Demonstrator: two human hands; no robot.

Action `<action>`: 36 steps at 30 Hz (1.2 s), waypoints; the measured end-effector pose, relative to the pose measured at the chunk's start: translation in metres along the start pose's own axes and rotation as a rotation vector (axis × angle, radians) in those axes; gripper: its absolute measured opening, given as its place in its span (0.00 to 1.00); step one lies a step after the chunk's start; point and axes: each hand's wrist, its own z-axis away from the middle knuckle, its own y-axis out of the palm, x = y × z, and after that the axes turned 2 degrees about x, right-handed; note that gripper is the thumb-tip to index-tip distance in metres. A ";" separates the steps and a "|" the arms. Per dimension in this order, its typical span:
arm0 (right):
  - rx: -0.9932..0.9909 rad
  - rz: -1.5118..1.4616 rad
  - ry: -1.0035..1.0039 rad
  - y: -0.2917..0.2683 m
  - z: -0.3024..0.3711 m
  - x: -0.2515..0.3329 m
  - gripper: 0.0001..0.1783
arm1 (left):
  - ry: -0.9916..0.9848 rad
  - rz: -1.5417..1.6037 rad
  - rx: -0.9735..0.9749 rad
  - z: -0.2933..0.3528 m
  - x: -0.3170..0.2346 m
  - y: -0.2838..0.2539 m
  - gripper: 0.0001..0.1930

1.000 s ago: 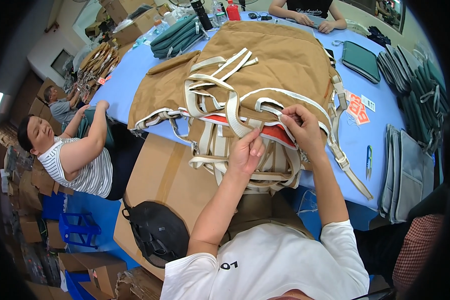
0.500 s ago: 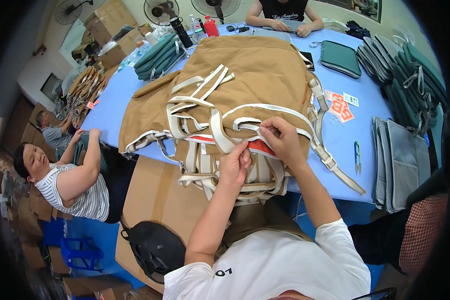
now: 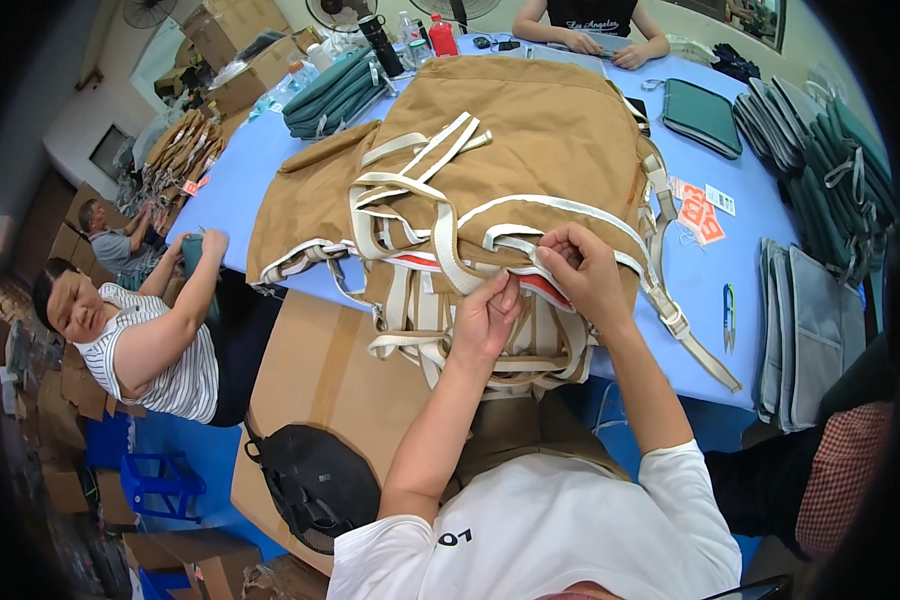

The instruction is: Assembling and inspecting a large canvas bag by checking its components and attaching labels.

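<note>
A tan canvas bag [image 3: 545,130] with off-white webbing straps lies on the blue-covered table in front of me, and more strapped layers bunch at its near edge. My left hand [image 3: 487,312] is closed in a pinch on the bag's white-trimmed edge, beside a looped strap [image 3: 446,235]. Close to its right, my right hand [image 3: 582,272] pinches the same trim with thumb and forefinger. A red strip [image 3: 547,290] shows between and below the two hands. What lies right under the fingertips is hidden.
Green-handled snips [image 3: 728,318] and orange-and-white tags [image 3: 700,218] lie to the right. Grey sleeves [image 3: 815,330] and green cases [image 3: 840,180] are stacked beyond. A black cap [image 3: 315,490] rests on a carton [image 3: 320,370] at lower left. Other people work at the left and far side.
The whole view has shifted slightly, so everything sits a little higher and further right. Both hands stay at the same trim; less of the red strip shows between them.
</note>
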 end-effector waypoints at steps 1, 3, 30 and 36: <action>0.003 -0.015 -0.002 0.001 0.001 0.000 0.05 | 0.014 0.007 -0.019 0.001 0.000 -0.001 0.05; -0.007 -0.033 -0.010 0.000 0.003 -0.001 0.05 | 0.009 0.002 -0.018 0.001 0.000 0.002 0.05; -0.065 -0.163 0.008 0.008 0.005 -0.010 0.05 | 0.024 -0.041 0.095 0.011 0.001 -0.013 0.09; -0.080 -0.135 0.000 0.007 0.008 -0.011 0.05 | 0.040 -0.064 0.101 0.014 0.003 -0.012 0.11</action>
